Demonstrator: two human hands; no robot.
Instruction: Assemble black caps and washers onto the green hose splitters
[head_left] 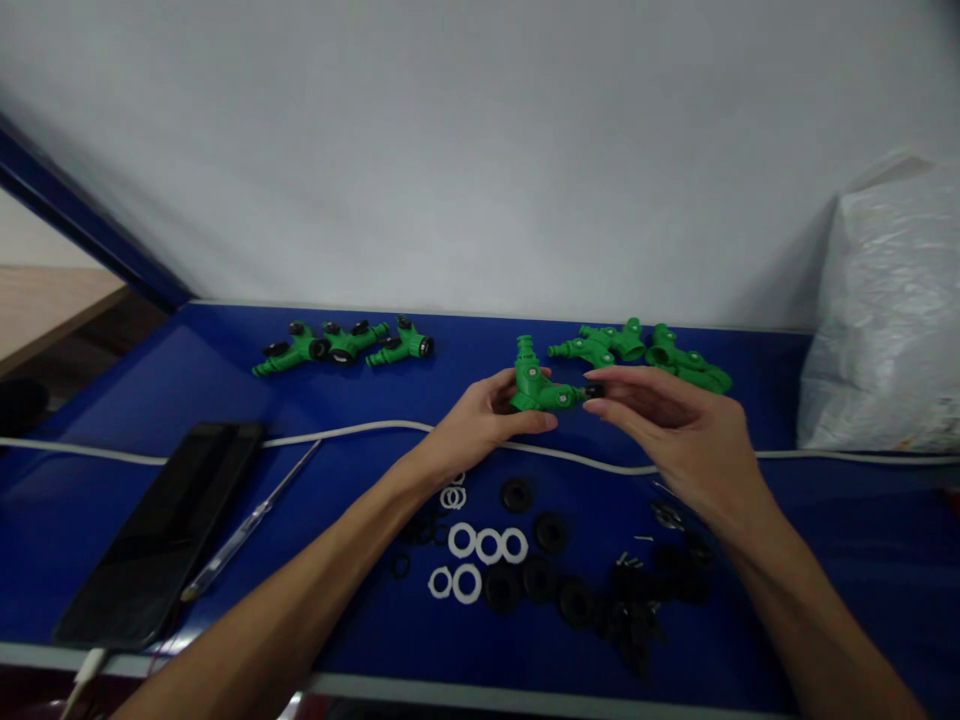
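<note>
Left hand: in the head view, the person's left hand (480, 420) pinches a green fitting (532, 388) between thumb and fingers, above the blue tabletop (397, 650).
Right hand: the right hand (686, 410) pinches a small black piece (595, 391) at the tip of the fitting's side arm; whether it is seated cannot be told.
Steady hold: the fitting is best braced firmly, the black piece kept in line with the side arm, with light, even pressure.
Plastic bag: a whitish bag (885, 320) stands at the right; its contents cannot be told.
Loose rings: white rings (466, 598) and black rings (551, 519) lie uncontained.
</note>
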